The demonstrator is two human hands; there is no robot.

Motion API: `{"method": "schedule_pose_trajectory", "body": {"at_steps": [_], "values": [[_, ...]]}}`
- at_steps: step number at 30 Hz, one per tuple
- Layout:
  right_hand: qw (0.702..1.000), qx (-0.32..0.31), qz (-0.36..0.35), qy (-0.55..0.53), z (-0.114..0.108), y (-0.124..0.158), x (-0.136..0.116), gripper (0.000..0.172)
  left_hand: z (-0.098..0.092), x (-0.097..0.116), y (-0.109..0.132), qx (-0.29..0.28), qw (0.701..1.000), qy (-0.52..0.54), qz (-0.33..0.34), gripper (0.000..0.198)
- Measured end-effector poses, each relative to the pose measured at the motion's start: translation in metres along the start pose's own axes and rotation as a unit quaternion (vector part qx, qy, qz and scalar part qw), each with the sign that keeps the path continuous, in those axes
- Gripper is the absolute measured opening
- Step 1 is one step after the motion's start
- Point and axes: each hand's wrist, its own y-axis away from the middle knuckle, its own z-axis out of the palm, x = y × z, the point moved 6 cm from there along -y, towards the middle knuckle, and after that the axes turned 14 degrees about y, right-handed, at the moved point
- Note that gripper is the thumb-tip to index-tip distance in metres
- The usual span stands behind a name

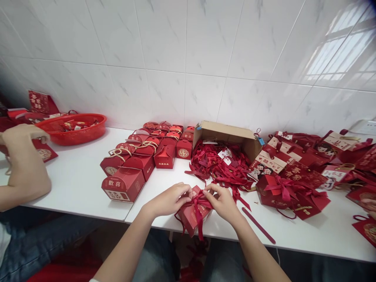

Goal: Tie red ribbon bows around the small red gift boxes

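Note:
A small red gift box (188,216) sits at the front edge of the white table, with a dark red ribbon (199,215) tied around it in a bow. My left hand (173,199) pinches the bow's left side between thumb and fingertips. On the opposite side, my right hand (221,199) has its fingertips closed on the ribbon's right loop. Ribbon tails hang down over the front of the box. Just beyond my hands lies a heap of red ribbons (220,162), spilling from a cardboard box (226,128) tipped on its side.
Rows of red boxes with cord handles (125,183) stand left of centre. A red plastic basin (88,135) holds small items, near another person's arm (26,168). Bowed boxes (276,194) and printed gift bags (299,172) crowd the right. A loose red strip (258,226) lies near the edge.

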Motion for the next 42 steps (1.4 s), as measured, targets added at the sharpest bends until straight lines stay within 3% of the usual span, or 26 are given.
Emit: {"method": "schedule_pose_trajectory", "body": {"at_steps": [5,10,18,24,30,42], "values": [[0.994,0.061,-0.083,-0.018,-0.004,0.001,-0.011,0.015,-0.002,-0.003,-0.004,-0.003,1.000,0.008,0.007,0.016],[0.991,-0.005,-0.123,-0.060,0.001,-0.002,-0.016,0.008,-0.003,-0.001,-0.009,-0.012,0.999,0.001,0.030,0.018],[0.962,-0.060,-0.265,0.033,0.007,0.005,-0.025,0.041,-0.003,0.001,-0.014,-0.016,0.999,-0.026,0.040,0.022],[0.959,-0.068,-0.261,0.084,0.012,0.007,-0.021,0.046,-0.009,-0.004,-0.015,-0.026,0.998,-0.053,0.034,0.023],[0.961,-0.051,-0.262,0.077,0.014,0.007,-0.020,0.043,0.000,-0.010,-0.015,-0.075,0.997,0.009,0.033,0.027],[0.952,0.016,-0.302,0.047,0.013,0.011,-0.021,0.039,-0.006,-0.025,-0.005,-0.015,0.999,0.033,0.035,0.014]]}}
